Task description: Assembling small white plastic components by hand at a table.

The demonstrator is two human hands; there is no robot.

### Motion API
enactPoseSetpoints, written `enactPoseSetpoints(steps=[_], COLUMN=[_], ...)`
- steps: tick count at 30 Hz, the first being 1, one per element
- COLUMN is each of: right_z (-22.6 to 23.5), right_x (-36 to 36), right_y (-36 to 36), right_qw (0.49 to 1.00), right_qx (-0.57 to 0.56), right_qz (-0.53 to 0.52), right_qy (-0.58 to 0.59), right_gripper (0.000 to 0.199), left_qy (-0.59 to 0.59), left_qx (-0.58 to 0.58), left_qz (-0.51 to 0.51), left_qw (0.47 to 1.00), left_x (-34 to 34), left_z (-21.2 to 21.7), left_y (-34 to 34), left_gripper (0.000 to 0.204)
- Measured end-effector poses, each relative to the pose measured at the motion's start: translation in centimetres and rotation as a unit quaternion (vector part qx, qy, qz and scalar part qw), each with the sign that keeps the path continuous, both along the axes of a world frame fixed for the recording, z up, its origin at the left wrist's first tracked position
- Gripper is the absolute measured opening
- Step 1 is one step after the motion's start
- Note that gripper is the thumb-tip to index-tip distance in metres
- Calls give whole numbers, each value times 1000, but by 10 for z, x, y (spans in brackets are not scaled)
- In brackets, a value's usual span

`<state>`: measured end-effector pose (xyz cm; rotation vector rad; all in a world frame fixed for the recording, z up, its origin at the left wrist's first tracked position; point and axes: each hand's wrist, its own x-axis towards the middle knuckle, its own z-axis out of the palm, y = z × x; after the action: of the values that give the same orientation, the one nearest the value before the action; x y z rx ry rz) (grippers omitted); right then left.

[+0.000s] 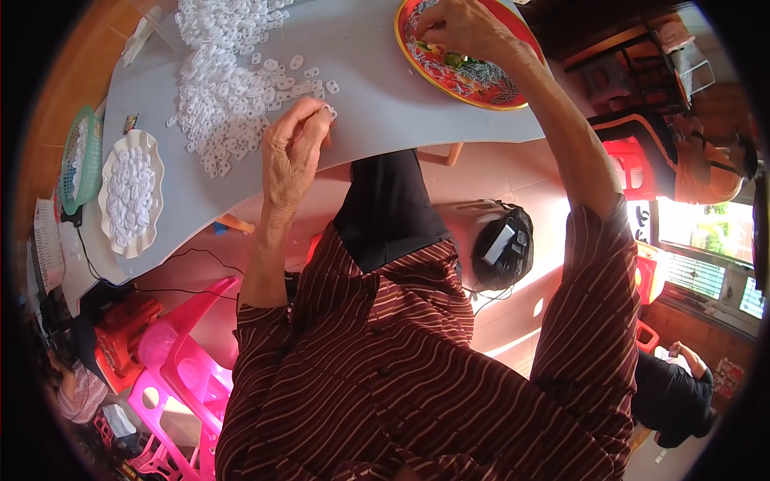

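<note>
At the far left of the frame a green mesh basket (79, 160) is sitting beside a white scalloped dish (132, 192), which is holding a heap of small white plastic rings; both are resting on the grey worktop (377, 88). Further right, in the upper left, a loose pile of white rings (228, 80) is spreading across the worktop. The left hand (290, 152) is hovering at the pile's lower right edge, its grip pinching one small white piece (330, 112) between thumb and fingertips, nearly closed around it. In the upper middle, a round red tray (473, 90) with a yellow rim is carrying small grey and green bits. The right hand (461, 28) is reaching into it, fingers curling down onto the contents; whether its grip is holding anything cannot be told. Below the worktop, a pink plastic stool (188, 369) is standing at the lower left.
</note>
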<state>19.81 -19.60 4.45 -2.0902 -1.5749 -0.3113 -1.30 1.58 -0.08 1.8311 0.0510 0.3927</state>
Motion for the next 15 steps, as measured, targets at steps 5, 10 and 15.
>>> enactPoseSetpoints(steps=[5, 10, 15], right_z=[-2, 6, 19], right_x=[-3, -13, -15], right_y=[12, 22, 22], right_qw=[990, 959, 942], right_qx=[-84, -169, -187], right_qz=[-113, -229, -258], right_qy=[3, 3, 111], right_gripper=[13, 12, 12], left_qy=[2, -3, 2], left_qx=[-2, 1, 2], left_qz=[3, 2, 4], left_qw=[1000, 1000, 1000], left_x=[-2, -1, -1], left_z=[-1, -1, -1], left_y=[0, 0, 0], left_gripper=[13, 13, 13])
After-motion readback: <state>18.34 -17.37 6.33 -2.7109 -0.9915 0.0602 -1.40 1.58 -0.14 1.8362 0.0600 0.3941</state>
